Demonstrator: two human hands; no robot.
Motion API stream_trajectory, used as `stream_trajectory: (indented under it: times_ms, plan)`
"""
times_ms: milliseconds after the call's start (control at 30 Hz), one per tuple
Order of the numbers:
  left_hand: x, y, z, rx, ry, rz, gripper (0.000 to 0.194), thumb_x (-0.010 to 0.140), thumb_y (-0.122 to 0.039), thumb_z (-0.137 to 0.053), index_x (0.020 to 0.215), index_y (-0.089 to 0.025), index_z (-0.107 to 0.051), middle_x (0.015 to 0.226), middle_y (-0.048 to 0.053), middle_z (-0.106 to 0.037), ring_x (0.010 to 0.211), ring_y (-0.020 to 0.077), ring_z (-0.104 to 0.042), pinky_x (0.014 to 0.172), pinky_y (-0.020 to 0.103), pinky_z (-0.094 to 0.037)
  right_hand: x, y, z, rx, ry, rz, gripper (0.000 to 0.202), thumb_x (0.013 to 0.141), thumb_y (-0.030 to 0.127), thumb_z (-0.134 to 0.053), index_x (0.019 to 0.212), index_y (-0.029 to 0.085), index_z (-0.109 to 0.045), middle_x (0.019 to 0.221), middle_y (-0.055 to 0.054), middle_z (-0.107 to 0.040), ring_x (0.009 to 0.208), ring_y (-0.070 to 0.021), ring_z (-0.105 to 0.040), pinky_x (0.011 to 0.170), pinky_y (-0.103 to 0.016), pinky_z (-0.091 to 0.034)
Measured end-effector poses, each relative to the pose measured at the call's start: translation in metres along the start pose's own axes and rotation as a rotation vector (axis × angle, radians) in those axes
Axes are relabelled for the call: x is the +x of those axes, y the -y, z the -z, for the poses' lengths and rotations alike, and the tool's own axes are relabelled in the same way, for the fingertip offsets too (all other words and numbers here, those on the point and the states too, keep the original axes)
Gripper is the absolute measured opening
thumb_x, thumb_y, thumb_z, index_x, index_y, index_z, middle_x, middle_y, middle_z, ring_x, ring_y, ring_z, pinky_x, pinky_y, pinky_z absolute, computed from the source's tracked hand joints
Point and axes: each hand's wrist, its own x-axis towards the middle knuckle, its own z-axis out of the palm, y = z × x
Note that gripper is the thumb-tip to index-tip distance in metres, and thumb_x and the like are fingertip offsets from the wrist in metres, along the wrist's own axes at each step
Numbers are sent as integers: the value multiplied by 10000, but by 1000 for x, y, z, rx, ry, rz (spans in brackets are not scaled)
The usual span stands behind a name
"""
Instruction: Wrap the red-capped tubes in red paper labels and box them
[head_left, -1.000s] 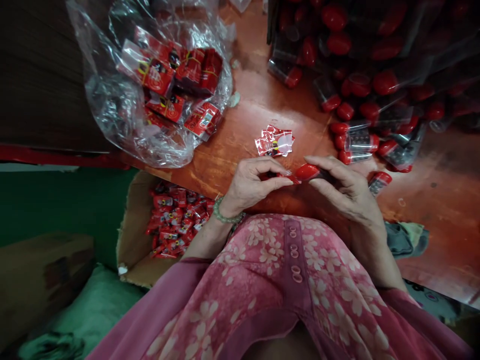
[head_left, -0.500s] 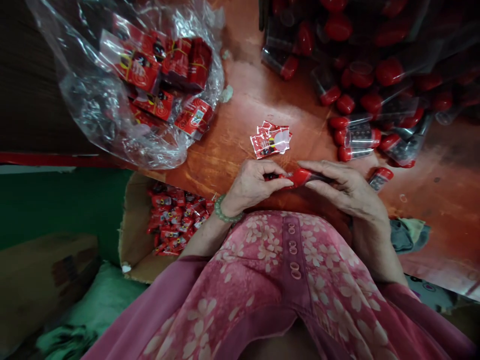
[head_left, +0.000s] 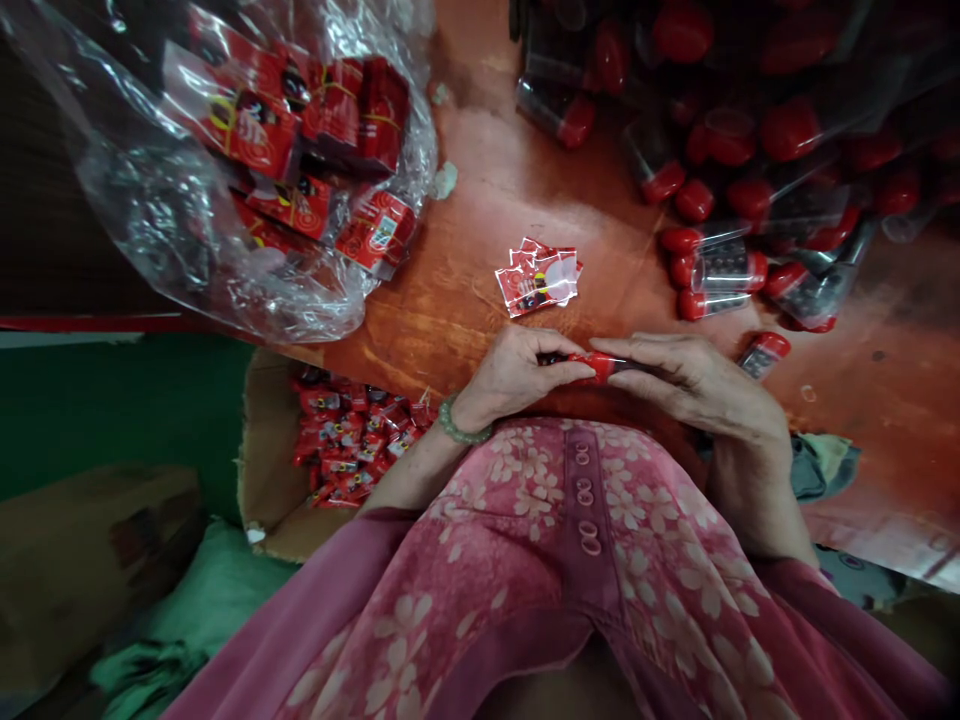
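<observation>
At the table's front edge, my right hand (head_left: 690, 390) is closed around a small clear tube with a red cap (head_left: 601, 366), the cap end turned to the left. My left hand (head_left: 517, 375) pinches a red printed label (head_left: 556, 359) between thumb and fingers, pressed against the cap. Fingers hide much of both, so I cannot tell whether the label goes round the cap. Just beyond my hands lies a small fanned pile of red printed labels (head_left: 538, 280).
A clear plastic bag (head_left: 300, 310) of bundled red labels lies at the back left. Many red-capped tubes (head_left: 727, 270) are heaped at the back right. Below left stands a cardboard box (head_left: 262, 430) with red-wrapped pieces. A cloth (head_left: 821, 465) lies right of my arm.
My fingers have closed in on the cap, and the tube and label sit closer together, covering more of the red cap. The whole view has shifted slightly.
</observation>
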Motion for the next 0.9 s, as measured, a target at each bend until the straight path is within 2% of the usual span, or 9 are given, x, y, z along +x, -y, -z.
stream_trajectory:
  times_ms: [167, 433, 600, 700, 900]
  plan:
    - [0, 5, -2, -54, 26, 80, 209, 789, -368, -792, 856, -176, -839, 786, 42, -808, 641, 120, -667, 622, 224, -493, 2, -1, 7, 41, 80, -30, 392, 1019, 368, -585, 1370, 235, -697, 1133, -48, -807, 947, -198, -763, 853, -281, -569]
    - [4, 6, -2, -202, 104, 212, 183, 748, -327, -817, 837, -167, -836, 768, 37, -795, 629, 110, -648, 638, 229, -496, 3, -10, 10, 110, 164, -91, 418, 971, 333, -632, 1380, 266, -687, 1139, -19, -814, 940, -198, -775, 836, -273, -577]
    - [4, 7, -3, -222, 152, 213, 170, 747, -317, -811, 837, -175, -833, 835, 39, -809, 696, 124, -677, 710, 242, -527, 6, -13, 11, 75, 226, -113, 468, 964, 333, -642, 1425, 251, -639, 1155, -44, -803, 964, -219, -768, 842, -304, -557]
    - [7, 7, -2, -158, 187, 193, 190, 773, -331, -779, 852, -166, -828, 828, 37, -803, 707, 132, -674, 723, 253, -524, 9, -15, 12, 82, 261, -124, 467, 961, 357, -644, 1414, 245, -636, 1156, -55, -792, 977, -231, -756, 852, -324, -550]
    - [12, 3, 1, -112, 229, 185, 231, 799, -357, -738, 824, -131, -778, 745, 24, -737, 659, 108, -600, 651, 236, -466, 11, -11, 13, 89, 210, -129, 387, 940, 434, -662, 1255, 214, -700, 1039, -57, -784, 883, -223, -731, 796, -328, -540]
